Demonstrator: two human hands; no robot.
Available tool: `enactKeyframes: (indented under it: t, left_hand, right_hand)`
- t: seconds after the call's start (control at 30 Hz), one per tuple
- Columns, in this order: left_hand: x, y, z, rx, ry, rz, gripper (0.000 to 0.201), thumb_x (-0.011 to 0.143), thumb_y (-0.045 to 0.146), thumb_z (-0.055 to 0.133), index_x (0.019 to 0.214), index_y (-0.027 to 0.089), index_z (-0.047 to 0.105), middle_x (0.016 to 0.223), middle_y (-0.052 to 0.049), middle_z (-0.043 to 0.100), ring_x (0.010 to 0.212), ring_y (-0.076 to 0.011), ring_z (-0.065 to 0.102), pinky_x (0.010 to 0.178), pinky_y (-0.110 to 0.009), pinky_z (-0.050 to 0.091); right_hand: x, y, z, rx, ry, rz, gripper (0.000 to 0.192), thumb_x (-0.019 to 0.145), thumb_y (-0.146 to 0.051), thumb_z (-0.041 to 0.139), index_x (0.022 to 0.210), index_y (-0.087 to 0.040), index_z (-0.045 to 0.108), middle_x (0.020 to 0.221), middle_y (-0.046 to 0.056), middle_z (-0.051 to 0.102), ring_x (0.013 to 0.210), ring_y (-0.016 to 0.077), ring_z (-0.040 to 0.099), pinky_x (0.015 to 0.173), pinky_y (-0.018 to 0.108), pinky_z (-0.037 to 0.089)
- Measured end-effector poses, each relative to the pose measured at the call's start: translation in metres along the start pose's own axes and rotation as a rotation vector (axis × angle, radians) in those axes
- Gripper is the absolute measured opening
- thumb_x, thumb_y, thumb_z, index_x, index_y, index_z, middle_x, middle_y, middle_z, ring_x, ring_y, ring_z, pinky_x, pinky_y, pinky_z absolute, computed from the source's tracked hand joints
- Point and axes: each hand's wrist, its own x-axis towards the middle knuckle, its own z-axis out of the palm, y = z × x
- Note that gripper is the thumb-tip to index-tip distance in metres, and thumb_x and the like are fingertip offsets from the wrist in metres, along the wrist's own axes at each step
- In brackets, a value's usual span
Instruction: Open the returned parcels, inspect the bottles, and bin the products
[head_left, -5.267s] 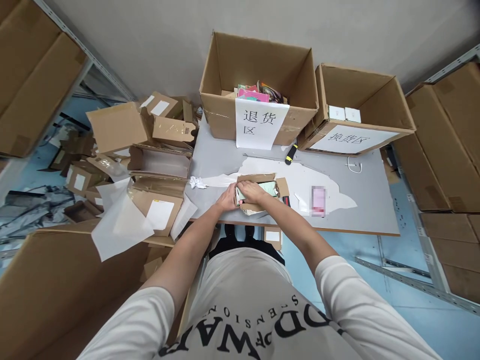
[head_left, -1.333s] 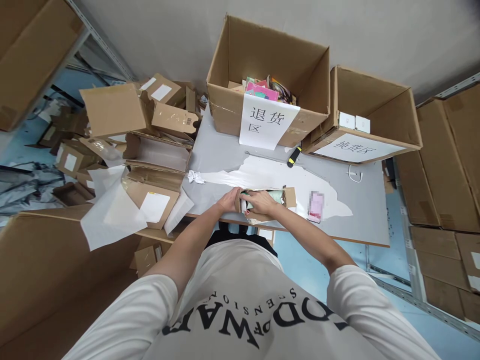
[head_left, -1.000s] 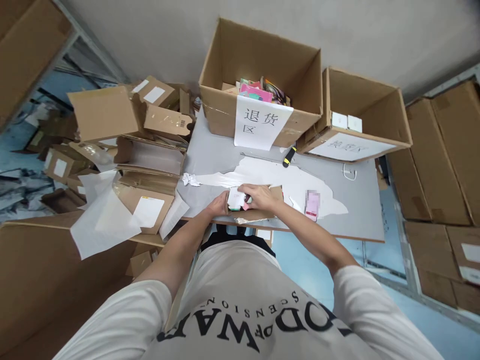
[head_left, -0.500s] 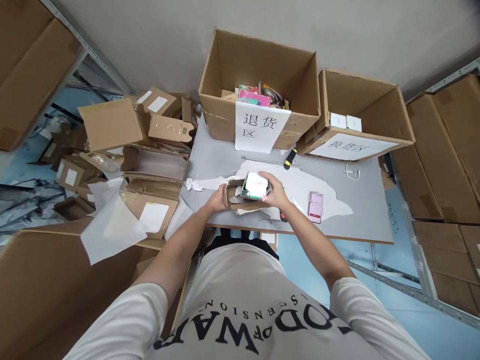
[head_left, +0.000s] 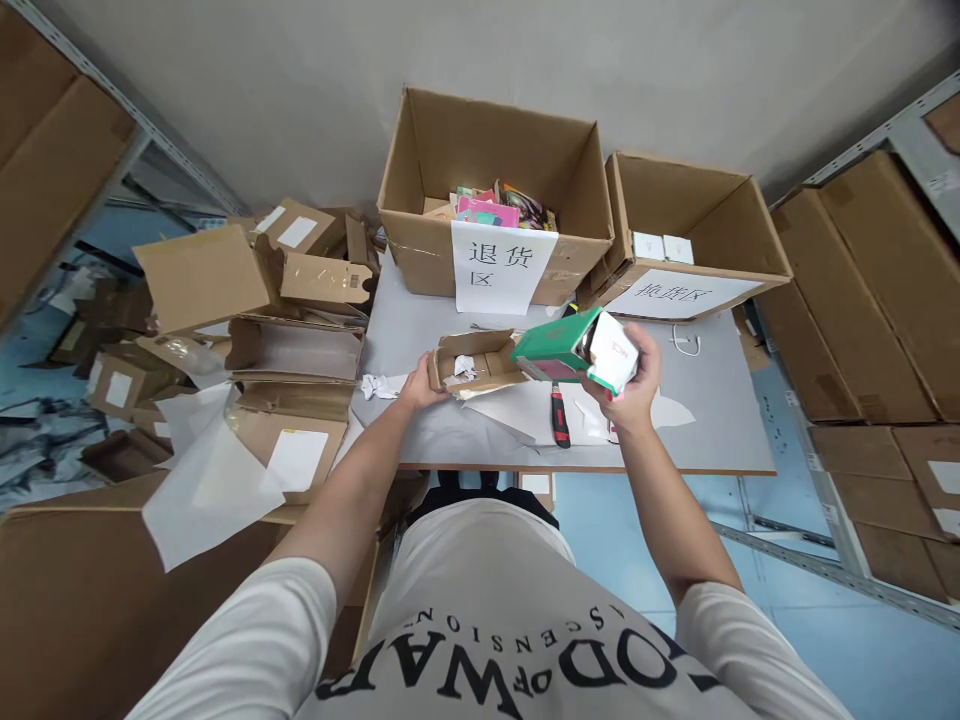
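My left hand (head_left: 422, 386) grips the left end of a small open cardboard box (head_left: 489, 352) above the table. Crumpled white paper (head_left: 463, 370) lies inside that box. My right hand (head_left: 634, 385) is closed around the white end of a green and white product box (head_left: 561, 345), which is tilted, its far end close to the cardboard box's right edge. The white end looks torn or partly open. Below the green box, a red and black utility knife (head_left: 559, 416) rests on the table (head_left: 720, 430). The phone is almost wholly hidden behind my right hand.
At the back stand a large carton (head_left: 420, 250) with colourful packages and a smaller carton (head_left: 697, 210) holding two white boxes. Opened cardboard boxes (head_left: 296, 350) and white sheets (head_left: 214, 470) pile up on the left. Stacked cartons (head_left: 892, 290) fill a shelf on the right.
My right hand has pulled the green and white box out of the small cardboard box and moved it right. The crumpled paper inside and the utility knife now show. The view has shifted slightly.
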Motion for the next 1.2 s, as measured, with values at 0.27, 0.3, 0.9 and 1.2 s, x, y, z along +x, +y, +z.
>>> enactKeyframes:
  t: [0.27,0.3,0.9,1.2]
  left_hand:
    - [0.009,0.009,0.003,-0.046,0.181,-0.293,0.111,0.06,0.034,0.077,0.147,0.011,0.012,0.132,-0.025,0.052,0.122,-0.0402,0.052,0.096,-0.053,0.044]
    - [0.008,0.01,0.004,-0.055,0.193,-0.32,0.111,0.06,0.035,0.077,0.146,0.011,0.012,0.131,-0.025,0.053,0.121,-0.0408,0.052,0.095,-0.054,0.045]
    - [-0.139,0.079,0.032,-0.244,0.096,0.386,0.096,0.071,0.043,0.073,0.148,0.022,0.019,0.148,-0.017,0.037,0.133,-0.0303,0.044,0.107,-0.045,0.041]
    - [-0.114,0.109,0.036,-0.175,-0.002,0.509,0.082,0.066,0.044,0.078,0.138,0.02,0.046,0.141,-0.014,0.049,0.13,-0.0318,0.046,0.109,-0.049,0.037]
  right_hand:
    - [-0.064,0.012,-0.011,0.049,0.012,0.066,0.08,0.057,-0.053,0.08,0.125,-0.022,0.049,0.12,0.013,0.054,0.11,0.0286,0.059,0.093,0.044,0.049]
    - [-0.072,0.015,-0.008,0.064,-0.015,0.085,0.081,0.058,-0.053,0.08,0.125,-0.022,0.049,0.12,0.013,0.055,0.109,0.0286,0.059,0.093,0.044,0.049]
    - [-0.119,0.057,0.082,0.209,-0.56,0.132,0.095,0.058,-0.074,0.068,0.129,-0.015,0.047,0.125,0.019,0.055,0.116,0.0306,0.056,0.099,0.043,0.044]
    - [-0.137,0.073,0.087,0.13,-0.677,0.101,0.081,0.069,-0.044,0.07,0.138,-0.016,0.037,0.137,0.019,0.048,0.127,0.0305,0.048,0.104,0.048,0.04]
